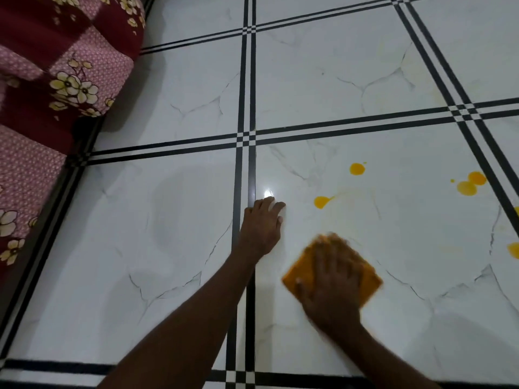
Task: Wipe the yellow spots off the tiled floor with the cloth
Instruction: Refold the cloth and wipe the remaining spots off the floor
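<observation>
The glossy white marble-look tiled floor (365, 80), crossed by double black grout bands, lies bare beyond the hands up to the far bands. A maroon floral quilted fabric (56, 66) borders its left edge. The right hand (334, 287), blurred, presses flat with spread fingers on the square orange cloth (304, 269). The left hand (262, 228) rests flat and released on the tile. At least five round yellow spots (357, 169) show, all beyond or right of the cloth.
</observation>
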The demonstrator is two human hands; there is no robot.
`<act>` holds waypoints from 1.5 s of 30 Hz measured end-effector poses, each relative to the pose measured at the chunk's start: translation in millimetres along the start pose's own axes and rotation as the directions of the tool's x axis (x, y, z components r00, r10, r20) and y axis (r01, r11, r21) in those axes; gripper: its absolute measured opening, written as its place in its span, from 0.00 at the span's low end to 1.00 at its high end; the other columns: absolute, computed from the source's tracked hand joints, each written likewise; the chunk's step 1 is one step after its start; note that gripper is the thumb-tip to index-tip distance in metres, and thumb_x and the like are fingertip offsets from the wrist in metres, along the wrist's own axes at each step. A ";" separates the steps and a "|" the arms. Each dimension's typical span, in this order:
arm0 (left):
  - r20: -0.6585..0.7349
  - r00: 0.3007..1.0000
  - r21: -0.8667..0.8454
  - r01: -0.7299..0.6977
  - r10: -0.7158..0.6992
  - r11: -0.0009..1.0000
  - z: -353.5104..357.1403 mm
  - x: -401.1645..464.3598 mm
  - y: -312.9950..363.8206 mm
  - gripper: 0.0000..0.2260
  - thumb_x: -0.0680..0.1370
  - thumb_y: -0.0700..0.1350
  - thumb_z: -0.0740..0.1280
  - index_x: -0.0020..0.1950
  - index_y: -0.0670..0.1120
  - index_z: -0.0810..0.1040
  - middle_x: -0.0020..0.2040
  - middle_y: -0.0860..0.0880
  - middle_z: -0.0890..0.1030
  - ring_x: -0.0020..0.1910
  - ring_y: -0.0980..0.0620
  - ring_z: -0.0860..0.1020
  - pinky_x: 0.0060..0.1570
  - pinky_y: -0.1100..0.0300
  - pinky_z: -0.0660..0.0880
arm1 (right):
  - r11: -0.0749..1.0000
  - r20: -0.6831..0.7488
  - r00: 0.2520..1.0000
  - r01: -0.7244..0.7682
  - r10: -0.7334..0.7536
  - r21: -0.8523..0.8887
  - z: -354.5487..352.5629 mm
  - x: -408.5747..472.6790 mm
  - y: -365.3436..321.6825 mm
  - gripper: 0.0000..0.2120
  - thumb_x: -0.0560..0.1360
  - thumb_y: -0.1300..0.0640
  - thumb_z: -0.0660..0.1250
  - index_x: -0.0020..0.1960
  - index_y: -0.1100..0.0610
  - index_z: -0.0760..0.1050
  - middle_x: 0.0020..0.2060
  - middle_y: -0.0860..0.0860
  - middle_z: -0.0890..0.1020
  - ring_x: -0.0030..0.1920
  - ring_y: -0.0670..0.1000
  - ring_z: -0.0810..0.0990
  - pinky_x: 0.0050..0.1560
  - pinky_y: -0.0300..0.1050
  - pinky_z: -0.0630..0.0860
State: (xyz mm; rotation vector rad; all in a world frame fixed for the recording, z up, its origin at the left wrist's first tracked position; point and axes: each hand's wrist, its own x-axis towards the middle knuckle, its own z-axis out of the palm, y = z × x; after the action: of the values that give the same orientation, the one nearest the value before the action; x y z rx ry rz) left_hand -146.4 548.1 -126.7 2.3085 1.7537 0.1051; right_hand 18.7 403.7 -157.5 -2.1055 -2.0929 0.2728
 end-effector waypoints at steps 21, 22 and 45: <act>0.134 0.990 -0.010 -0.036 0.037 0.999 30.3 46.9 -4.3 0.37 0.79 0.66 0.57 0.83 0.53 0.46 0.83 0.48 0.43 0.81 0.48 0.41 0.79 0.47 0.45 | 0.974 -0.112 0.968 -0.227 0.224 -0.010 -22.5 199.2 124.3 0.40 0.76 0.35 0.53 0.82 0.55 0.57 0.80 0.61 0.61 0.79 0.64 0.58 0.78 0.65 0.54; 0.147 0.989 -0.002 -0.030 0.030 1.000 33.9 45.7 -1.7 0.41 0.77 0.70 0.56 0.82 0.53 0.43 0.82 0.48 0.40 0.81 0.48 0.39 0.78 0.48 0.42 | 0.948 -0.162 0.935 -0.318 0.314 0.001 -23.9 185.9 122.4 0.40 0.76 0.36 0.54 0.82 0.56 0.56 0.80 0.62 0.61 0.79 0.65 0.58 0.78 0.66 0.53; 0.350 0.937 0.143 -0.029 -0.023 0.989 19.0 56.0 3.6 0.45 0.74 0.75 0.52 0.80 0.54 0.33 0.80 0.49 0.30 0.80 0.48 0.33 0.78 0.43 0.44 | 0.990 -0.003 0.992 -0.127 0.127 -0.069 -32.6 245.2 190.5 0.40 0.76 0.31 0.47 0.82 0.52 0.54 0.81 0.58 0.58 0.81 0.62 0.56 0.79 0.64 0.52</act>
State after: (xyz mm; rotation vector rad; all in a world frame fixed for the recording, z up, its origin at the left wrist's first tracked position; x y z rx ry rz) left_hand -123.8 597.9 -149.1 2.2519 1.6197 -0.4244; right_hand 212.5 647.9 -175.8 -2.2827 -1.9998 0.2200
